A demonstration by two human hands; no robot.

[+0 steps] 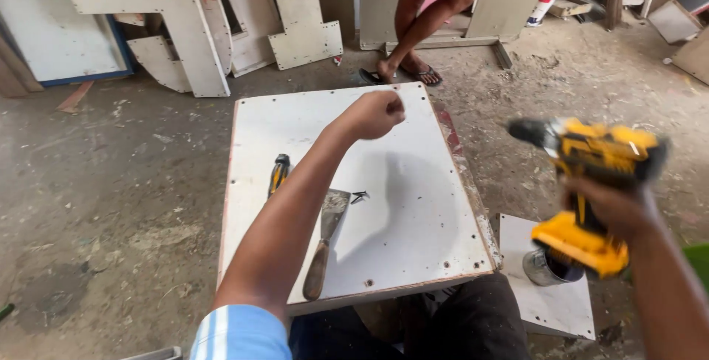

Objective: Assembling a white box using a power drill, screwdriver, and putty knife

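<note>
My right hand [617,208] grips a yellow and black cordless drill [591,183], held in the air to the right of a white board [413,205]; the drill is blurred and points left. My left hand [377,115] is a closed fist above the far edge of the board; whether it pinches something small I cannot tell. On the board lie a putty knife with a wooden handle [325,245], a yellow and black screwdriver [278,174] and a few small dark screws [360,197].
A small metal tin [543,268] stands on a smaller white panel [554,301] at the right. Another person's legs in sandals [413,35] stand beyond the board. White cut boards [177,28] lean against the back wall. The floor is dusty concrete.
</note>
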